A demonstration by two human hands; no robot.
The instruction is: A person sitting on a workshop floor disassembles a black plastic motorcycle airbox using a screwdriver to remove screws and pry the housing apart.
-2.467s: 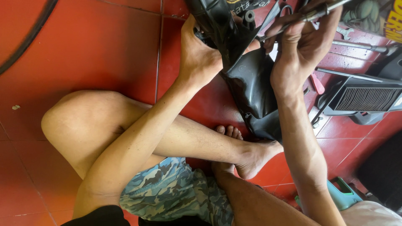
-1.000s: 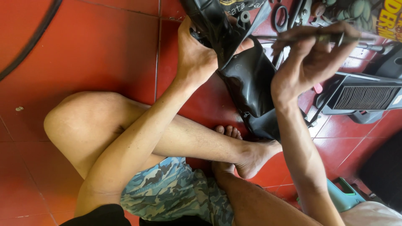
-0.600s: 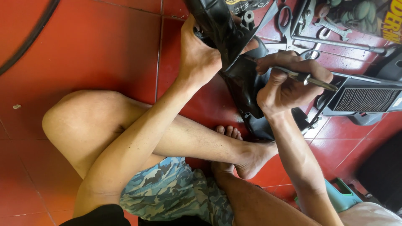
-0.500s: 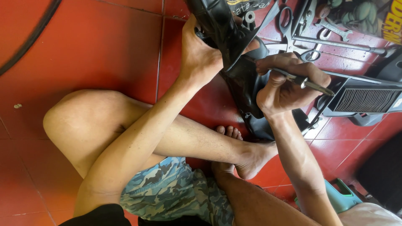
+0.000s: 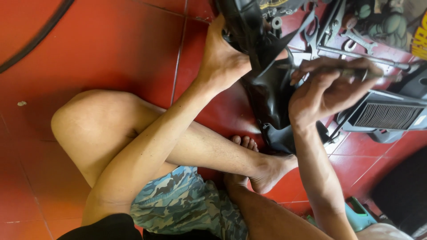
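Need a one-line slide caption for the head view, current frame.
Seated on red floor tiles, left hand steadies a black plastic panel while right hand grips a slim metal tool.

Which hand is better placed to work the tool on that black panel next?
The right hand, most likely: it already grips the slim metal tool beside the black panel. The left hand is busy bracing the panel's upper edge.

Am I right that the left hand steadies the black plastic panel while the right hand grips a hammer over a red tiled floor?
Not quite. The head view shows the right hand gripping a slim metal screwdriver-like tool, not a hammer. The rest stands: the left hand steadies the black plastic panel over the red tiled floor.
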